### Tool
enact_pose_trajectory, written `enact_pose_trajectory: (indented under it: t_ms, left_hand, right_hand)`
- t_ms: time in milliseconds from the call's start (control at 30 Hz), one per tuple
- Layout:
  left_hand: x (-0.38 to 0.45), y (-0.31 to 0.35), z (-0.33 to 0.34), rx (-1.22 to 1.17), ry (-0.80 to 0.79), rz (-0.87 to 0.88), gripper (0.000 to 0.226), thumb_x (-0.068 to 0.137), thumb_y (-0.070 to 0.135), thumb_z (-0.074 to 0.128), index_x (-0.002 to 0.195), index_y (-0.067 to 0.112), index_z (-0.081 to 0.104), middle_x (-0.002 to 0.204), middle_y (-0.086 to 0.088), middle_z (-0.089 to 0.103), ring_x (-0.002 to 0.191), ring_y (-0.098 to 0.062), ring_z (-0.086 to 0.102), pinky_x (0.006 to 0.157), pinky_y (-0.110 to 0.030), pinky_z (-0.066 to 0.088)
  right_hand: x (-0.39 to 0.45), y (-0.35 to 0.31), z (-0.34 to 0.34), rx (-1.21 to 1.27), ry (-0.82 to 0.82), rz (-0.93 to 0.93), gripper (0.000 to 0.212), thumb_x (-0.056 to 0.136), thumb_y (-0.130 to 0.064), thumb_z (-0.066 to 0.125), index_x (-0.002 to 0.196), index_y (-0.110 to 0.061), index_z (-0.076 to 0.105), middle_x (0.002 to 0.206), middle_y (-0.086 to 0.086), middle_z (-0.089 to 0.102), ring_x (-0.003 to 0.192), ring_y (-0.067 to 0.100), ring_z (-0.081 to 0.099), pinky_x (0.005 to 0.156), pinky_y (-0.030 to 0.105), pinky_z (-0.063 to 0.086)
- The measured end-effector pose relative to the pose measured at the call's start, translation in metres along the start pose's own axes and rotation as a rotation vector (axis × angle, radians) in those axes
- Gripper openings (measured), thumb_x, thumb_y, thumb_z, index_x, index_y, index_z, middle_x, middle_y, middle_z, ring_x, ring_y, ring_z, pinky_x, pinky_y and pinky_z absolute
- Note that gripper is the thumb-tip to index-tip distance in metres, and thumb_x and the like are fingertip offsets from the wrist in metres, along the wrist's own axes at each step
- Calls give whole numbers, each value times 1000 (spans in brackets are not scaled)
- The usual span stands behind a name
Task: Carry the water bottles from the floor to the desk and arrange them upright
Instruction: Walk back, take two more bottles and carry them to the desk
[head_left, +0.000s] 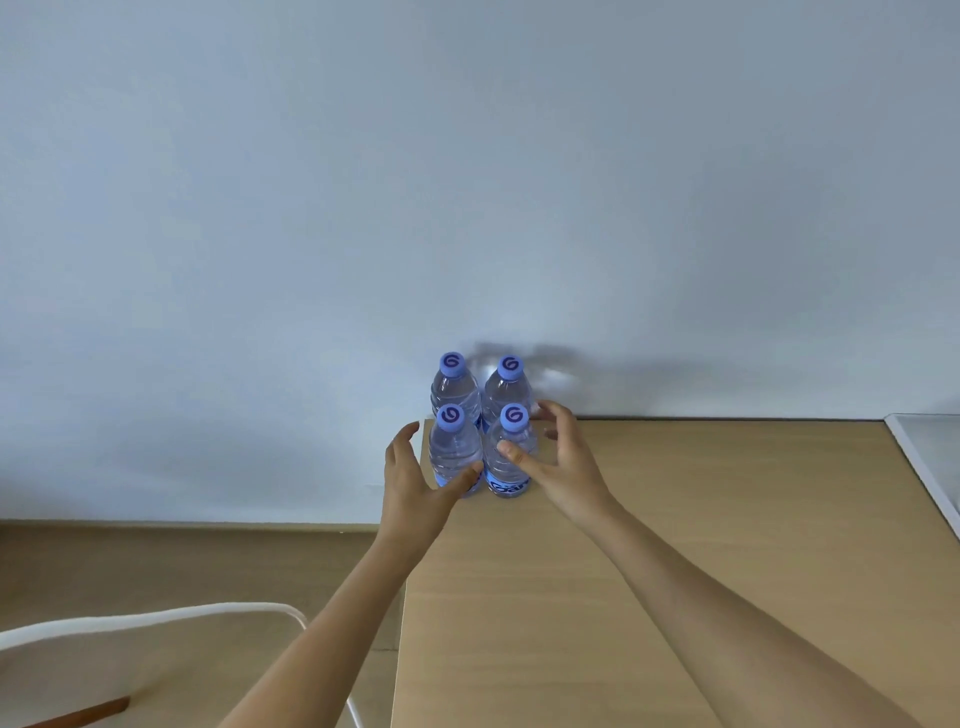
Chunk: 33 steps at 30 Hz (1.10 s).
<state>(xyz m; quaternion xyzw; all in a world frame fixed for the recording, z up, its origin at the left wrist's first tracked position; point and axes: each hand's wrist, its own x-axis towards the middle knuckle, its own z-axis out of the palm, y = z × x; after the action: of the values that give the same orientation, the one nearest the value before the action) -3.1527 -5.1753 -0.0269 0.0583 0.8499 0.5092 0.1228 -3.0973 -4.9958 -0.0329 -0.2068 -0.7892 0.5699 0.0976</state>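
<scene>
Four upright bottles (480, 426) cluster at the desk's (649, 545) far left corner; your left hand (415, 478) and right hand (556, 457) flank them, fingers loose, grasping nothing.

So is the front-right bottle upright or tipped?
Upright: the front-right bottle stands on the desk, its cap on top. The right hand has its thumb against it.

Four water bottles (480, 441): clear glossy plastic, ribbed; matt purple plastic caps. Table (649, 545): pale wood-look, smooth, matt. Wall (467, 182): matt, smooth. Chair (156, 629): off-white, smooth.
</scene>
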Motion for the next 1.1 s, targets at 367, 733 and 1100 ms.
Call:
enact_pose_trajectory:
  t_ms: [367, 733, 1100]
  left_hand:
    - [-73, 32, 35, 111, 43, 370, 69, 80, 37, 75, 135, 24, 36, 140, 2, 41, 131, -15, 36, 104, -30, 36]
    - [-195, 88, 178, 178, -307, 507, 67, 84, 47, 67, 137, 17, 39, 138, 1, 44, 129, -14, 41, 100, -22, 31]
    - [-416, 160, 397, 87, -738, 557, 59, 89, 47, 60, 137, 19, 41, 140, 2, 50, 123, 1, 45, 101, -21, 36]
  right_hand:
    - [-78, 12, -62, 27, 216, 88, 75, 79, -43, 74, 141, -21, 37, 143, -5, 42, 118, 14, 49, 90, 22, 37]
    - [-225, 57, -212, 82, 445, 149, 74, 80, -50, 71, 141, -27, 35, 138, -10, 42, 114, 8, 50, 78, 11, 38]
    - [-464, 143, -432, 140, 828, 345, 65, 82, -58, 63, 137, -35, 38, 135, -10, 46, 106, 5, 56, 75, 17, 43]
